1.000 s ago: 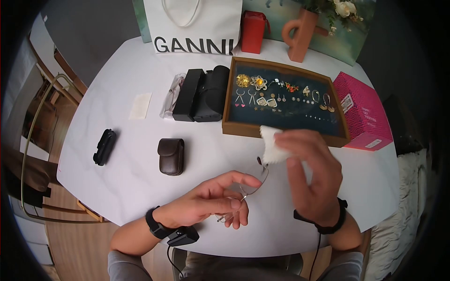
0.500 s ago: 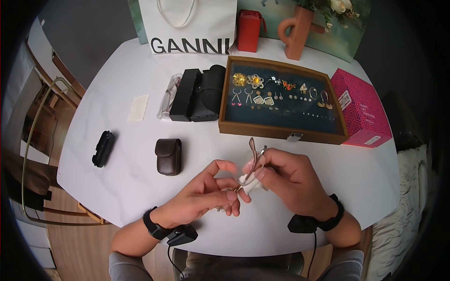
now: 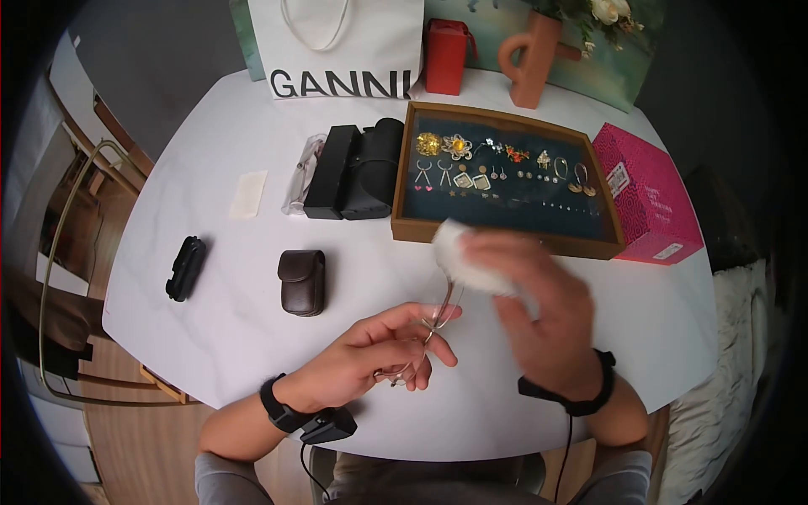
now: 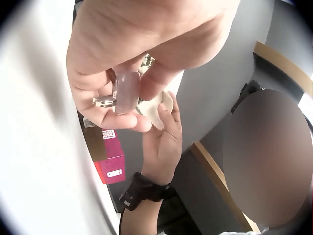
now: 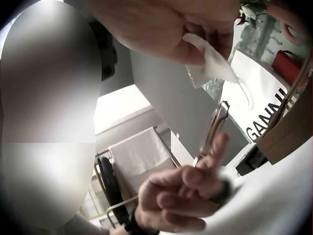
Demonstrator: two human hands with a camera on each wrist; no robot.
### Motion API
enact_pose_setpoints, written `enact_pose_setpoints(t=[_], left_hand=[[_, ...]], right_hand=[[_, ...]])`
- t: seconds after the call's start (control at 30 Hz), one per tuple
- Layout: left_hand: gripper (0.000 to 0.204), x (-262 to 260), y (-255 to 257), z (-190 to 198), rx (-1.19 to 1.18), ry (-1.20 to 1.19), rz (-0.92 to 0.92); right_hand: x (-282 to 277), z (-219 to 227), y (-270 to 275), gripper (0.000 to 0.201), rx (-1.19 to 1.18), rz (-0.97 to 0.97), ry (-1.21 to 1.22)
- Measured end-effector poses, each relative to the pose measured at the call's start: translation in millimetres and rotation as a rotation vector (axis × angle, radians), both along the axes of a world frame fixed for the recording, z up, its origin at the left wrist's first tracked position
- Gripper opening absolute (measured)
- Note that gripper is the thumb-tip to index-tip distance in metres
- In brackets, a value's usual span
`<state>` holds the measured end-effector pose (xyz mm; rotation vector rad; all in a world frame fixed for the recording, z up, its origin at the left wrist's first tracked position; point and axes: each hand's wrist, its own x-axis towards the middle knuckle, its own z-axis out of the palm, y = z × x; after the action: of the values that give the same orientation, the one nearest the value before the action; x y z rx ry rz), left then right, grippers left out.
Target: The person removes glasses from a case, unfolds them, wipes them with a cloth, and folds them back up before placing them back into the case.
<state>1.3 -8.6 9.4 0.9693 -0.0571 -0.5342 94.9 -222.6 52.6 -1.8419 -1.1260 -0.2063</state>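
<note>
A pair of thin-framed eyeglasses [image 3: 445, 296] with clear lenses is pinched between the thumb and fingers of my left hand [image 3: 370, 347]. Their temples point up and away from that hand. In the left wrist view a lens [image 4: 128, 92] shows between the fingertips. My right hand [image 3: 547, 307], blurred, holds a white cleaning cloth [image 3: 459, 255] just above the temple tips. Seen from the right wrist, the cloth [image 5: 211, 66] with its zigzag edge hangs from the fingers, apart from the temples [image 5: 215, 123].
Ahead lies a wooden display case [image 3: 513, 240] of jewellery, with a pink box [image 3: 652, 198] to its right. Black cases [image 3: 353, 172] stand left of it. A brown leather pouch [image 3: 302, 282], a black holder [image 3: 185, 268] and a pale cloth [image 3: 249, 194] lie leftward.
My right hand came down with the cloth to the glasses, then rose away with it toward the display case. The left hand kept its grip on the glasses, whose temples now point upward.
</note>
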Motion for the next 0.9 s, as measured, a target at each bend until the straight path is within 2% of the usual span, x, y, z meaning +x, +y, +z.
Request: enact_pose_setpoints(t=[0.03,0.07,0.13,0.17,0.2,0.23,0.27,0.33,0.43,0.47,0.53,0.6,0.63,0.7,0.77,0.8,0.87,0.9], left_hand=[[0.043,0,1,0,-0.064,0.017,-0.029],[0.043,0,2,-1,-0.062,0.02,-0.031],[0.04,-4,3,-6,-0.109,0.018,0.033],[0.04,-3,5,-17,-0.11,0.018,0.037],[0.038,1,10,-33,-0.237,-0.069,-0.059],[0.037,2,12,-41,-0.362,-0.158,-0.155],[0.037,-4,13,-42,-0.363,-0.159,-0.152],[0.046,-15,12,-34,-0.416,0.075,0.13],[0.051,-14,7,-27,-0.557,0.162,0.184],[0.051,-12,1,-17,-0.559,0.164,0.188],[0.053,-6,-9,5,-0.303,0.247,0.319],[0.056,-2,-1,-3,-0.271,0.16,0.25],[0.059,-1,3,-8,-0.236,0.074,0.179],[0.059,1,6,-13,-0.267,0.089,0.164],[0.059,1,6,-13,-0.301,0.102,0.151],[0.06,1,5,-11,-0.25,0.109,0.166],[0.06,0,3,-9,-0.202,0.115,0.182],[0.061,0,2,-9,-0.222,0.097,0.128]], right_hand=[[2,-8,2,0.041,-0.059,0.102,-0.087],[-2,-11,6,0.041,-0.057,0.101,-0.085],[-13,-16,16,0.034,-0.25,0.036,-0.305],[-15,-16,16,0.028,-0.26,0.044,-0.304],[-17,-19,17,0.028,-0.261,0.049,-0.306],[-18,-25,19,0.026,-0.204,0.15,-0.241],[-20,-29,20,0.025,-0.146,0.251,-0.175],[-28,-32,24,0.023,-0.157,0.265,-0.213],[-36,-34,27,0.02,-0.192,0.263,-0.322],[-38,-34,27,0.02,-0.215,0.243,-0.393],[-39,-32,28,0.02,-0.231,0.289,-0.417],[-40,-30,27,0.02,-0.244,0.331,-0.442],[-43,-30,25,0.019,-0.247,0.394,-0.386],[-43,-30,21,0.019,-0.249,0.458,-0.328],[-37,-27,15,0.018,-0.095,0.496,0.037],[-35,-18,10,0.018,-0.097,0.499,0.04],[-25,8,1,0.02,-0.136,0.112,0.324],[-17,10,0,0.022,-0.058,-0.022,0.34]])
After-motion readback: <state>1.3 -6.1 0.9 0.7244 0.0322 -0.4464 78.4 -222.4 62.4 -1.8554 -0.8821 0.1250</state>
